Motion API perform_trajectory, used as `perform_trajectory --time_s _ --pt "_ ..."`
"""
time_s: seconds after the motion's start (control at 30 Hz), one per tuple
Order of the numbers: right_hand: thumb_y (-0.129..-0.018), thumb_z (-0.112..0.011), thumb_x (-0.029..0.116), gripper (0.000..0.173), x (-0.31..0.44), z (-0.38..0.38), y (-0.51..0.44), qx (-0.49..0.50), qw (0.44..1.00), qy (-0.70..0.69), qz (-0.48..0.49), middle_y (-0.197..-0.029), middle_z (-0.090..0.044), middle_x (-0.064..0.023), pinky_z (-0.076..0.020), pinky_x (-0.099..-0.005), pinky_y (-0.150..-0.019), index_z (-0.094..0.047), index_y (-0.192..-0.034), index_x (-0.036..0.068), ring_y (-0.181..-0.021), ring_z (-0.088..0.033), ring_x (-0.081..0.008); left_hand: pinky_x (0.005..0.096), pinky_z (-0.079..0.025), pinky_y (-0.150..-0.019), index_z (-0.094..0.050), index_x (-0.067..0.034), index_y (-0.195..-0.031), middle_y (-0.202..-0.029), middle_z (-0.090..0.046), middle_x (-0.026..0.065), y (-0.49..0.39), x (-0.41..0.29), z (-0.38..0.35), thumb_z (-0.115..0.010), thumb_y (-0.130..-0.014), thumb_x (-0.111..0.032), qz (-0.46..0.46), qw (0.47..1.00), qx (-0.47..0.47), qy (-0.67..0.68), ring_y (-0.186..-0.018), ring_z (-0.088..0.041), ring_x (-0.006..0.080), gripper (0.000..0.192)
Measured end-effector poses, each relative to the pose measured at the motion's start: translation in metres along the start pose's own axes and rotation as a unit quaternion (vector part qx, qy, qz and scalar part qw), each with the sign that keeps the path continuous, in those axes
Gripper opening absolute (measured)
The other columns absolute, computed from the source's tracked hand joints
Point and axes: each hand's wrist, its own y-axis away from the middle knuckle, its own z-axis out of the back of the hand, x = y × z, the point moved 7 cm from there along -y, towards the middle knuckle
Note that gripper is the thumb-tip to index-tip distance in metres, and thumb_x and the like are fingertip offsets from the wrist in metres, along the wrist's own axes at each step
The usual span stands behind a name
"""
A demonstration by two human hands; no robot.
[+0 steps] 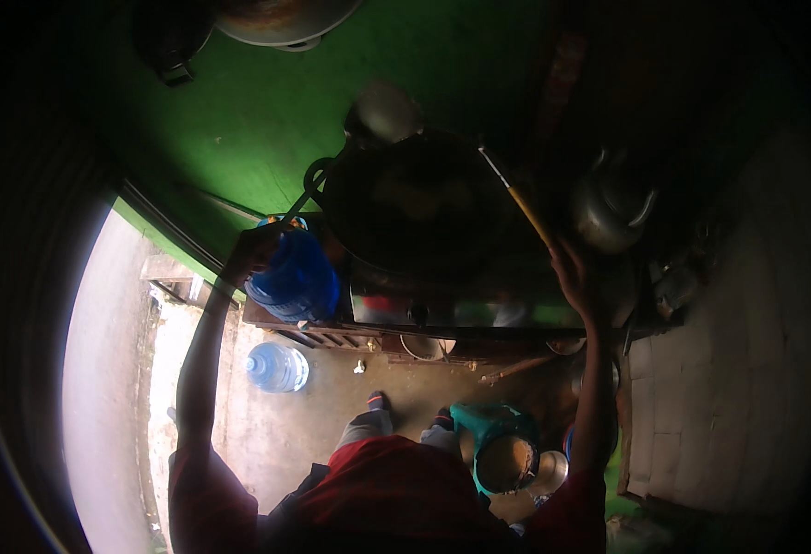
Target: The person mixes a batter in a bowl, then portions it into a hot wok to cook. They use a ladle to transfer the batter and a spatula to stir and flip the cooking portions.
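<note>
A large dark wok sits on a gas stove, with paler matter dimly visible inside it. My left hand grips the dark handle of a ladle, whose round bowl is at the wok's far left rim. Below that hand stands a blue plastic container. On the right, my right hand is around the near end of a long utensil with a yellowish handle; its metal tip points over the wok's right side. Deep shadow hides the wok's contents in detail.
A metal kettle stands to the right of the wok. Pans hang on the green wall. On the floor are a clear water bottle and a green plastic stool bearing a pot, with a metal bowl beside it.
</note>
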Motion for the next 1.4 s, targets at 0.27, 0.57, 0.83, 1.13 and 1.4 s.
perform_trajectory --time_s 0.27,0.57,0.83,1.13,1.4 --pt "-0.091 -0.049 0.033 0.036 0.032 0.006 -0.017 0.012 0.998 0.066 0.001 -0.076 -0.058 -0.0047 -0.0456 -0.0258 -0.067 -0.056 -0.112 0.004 -0.068 -0.054 -0.0114 0.0164 -0.015 -0.034 -0.059 -0.007 -0.108 -0.052 -0.031 -0.0091 -0.002 -0.014 -0.021 -0.048 -0.092 -0.026 -0.025 0.996 0.077 0.024 -0.038 -0.023 0.0004 0.027" --pt "-0.091 -0.05 0.029 0.03 -0.015 0.017 0.0 0.01 1.0 -0.021 -0.009 -0.068 -0.051 0.001 -0.0428 -0.0231 -0.061 -0.058 -0.106 0.003 -0.064 -0.049 -0.007 0.0166 -0.017 -0.032 -0.059 -0.005 -0.104 -0.051 -0.033 -0.0079 -0.012 -0.021 -0.019 -0.047 -0.092 -0.025 -0.027 1.0 0.005 -0.015 -0.036 -0.025 0.0015 0.026" --pt "-0.092 -0.048 0.027 0.03 0.032 0.007 -0.016 -0.005 0.999 0.039 0.021 -0.067 -0.052 -0.0045 -0.043 -0.0275 -0.062 -0.056 -0.108 0.003 -0.064 -0.051 -0.0114 0.0171 -0.018 -0.032 -0.06 -0.006 -0.093 -0.051 -0.035 -0.0073 -0.005 -0.034 -0.034 -0.047 -0.092 -0.025 -0.051 0.996 0.007 -0.072 -0.036 -0.027 0.0014 0.023" --pt "-0.09 -0.051 0.032 0.031 0.007 0.022 0.024 -0.122 0.988 0.085 0.038 -0.081 -0.063 -0.0023 -0.0462 -0.0234 -0.059 -0.06 -0.109 0.009 -0.068 -0.058 -0.0079 0.0174 -0.021 -0.033 -0.062 -0.008 -0.101 -0.051 -0.038 -0.0069 -0.013 -0.03 -0.019 -0.053 -0.088 -0.015 -0.08 0.994 -0.058 -0.054 -0.038 -0.032 0.0004 0.017" --pt "-0.09 -0.052 0.019 0.029 0.115 0.015 0.034 -0.171 0.933 0.27 0.166 -0.098 -0.061 -0.0164 -0.0529 -0.0321 -0.069 -0.053 -0.114 0.003 -0.089 -0.063 -0.0258 0.0169 -0.025 -0.034 -0.063 -0.007 -0.097 -0.054 -0.043 -0.0059 0.013 -0.047 -0.031 -0.052 -0.089 -0.02 -0.181 0.972 -0.028 -0.15 -0.04 -0.036 0.0006 0.018"
